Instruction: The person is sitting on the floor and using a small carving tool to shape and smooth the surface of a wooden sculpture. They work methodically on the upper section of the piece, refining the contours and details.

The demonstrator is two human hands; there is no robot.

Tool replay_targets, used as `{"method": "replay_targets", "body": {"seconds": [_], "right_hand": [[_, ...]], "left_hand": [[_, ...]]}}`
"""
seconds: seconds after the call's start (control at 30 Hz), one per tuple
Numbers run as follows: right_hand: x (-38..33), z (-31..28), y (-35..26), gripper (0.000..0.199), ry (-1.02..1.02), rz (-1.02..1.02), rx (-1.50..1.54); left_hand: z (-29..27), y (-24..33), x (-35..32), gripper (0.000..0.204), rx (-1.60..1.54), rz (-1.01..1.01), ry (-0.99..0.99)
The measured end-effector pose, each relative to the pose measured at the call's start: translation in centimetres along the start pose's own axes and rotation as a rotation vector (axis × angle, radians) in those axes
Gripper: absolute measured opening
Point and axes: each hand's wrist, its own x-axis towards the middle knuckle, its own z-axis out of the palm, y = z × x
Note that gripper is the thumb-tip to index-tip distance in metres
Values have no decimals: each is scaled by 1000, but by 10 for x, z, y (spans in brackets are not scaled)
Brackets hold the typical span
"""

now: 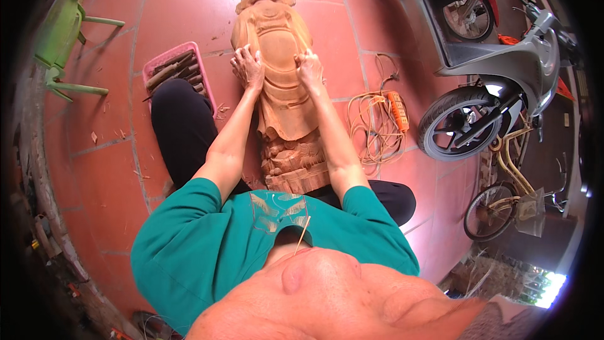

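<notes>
Reddish-brown wood: carving [281,97] lies lengthwise on the tiled floor [104,182], base between your folded legs [182,129]. Your left hand [250,70] rests on its left side, fingers loosely spread. Your right hand [309,70] is curled at its right side; cannot tell if anything is gripped. Orange power strip [397,112] right, pink basket [202,75] left. Farther: grey scooter [528,82], floor's right edge; green chair [60,28], left edge.

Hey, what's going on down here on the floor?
A person sits with both hands on a carved wooden figure, its base nearest them. The left hand rests on one side, the right hand on the other, its fingers curled; whether it holds anything small isn't clear. A pink basket stands by the left knee.
</notes>
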Motion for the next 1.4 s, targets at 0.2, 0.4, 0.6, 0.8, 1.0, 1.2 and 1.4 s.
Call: {"method": "replay_targets", "body": {"seconds": [0.2,0.4,0.6,0.8,1.0,1.2,1.4], "right_hand": [[-35,16,20,34,1,97,455],[-60,-16,-7,44,124,685,1240],[-65,-25,8,44,239,693,1631],[-66,-23,-6,48,265,792,1790],[-54,-19,-28,49,331,803,1889],[-56,-21,-48,53,378,751,2033],[-63,-36,-71,48,272,676,1974]], "left_hand": [[7,-9,9,41,-124,-64,-60],[-19,-9,4,38,-195,-23,-133],[-54,38,-6,26,-939,-93,-439],[-106,67,30,23,-815,-78,-569],[-122,94,51,20,-633,289,-774],[-111,71,4,33,-598,136,-956],[-116,67,-22,36,-661,113,-1044]]}}
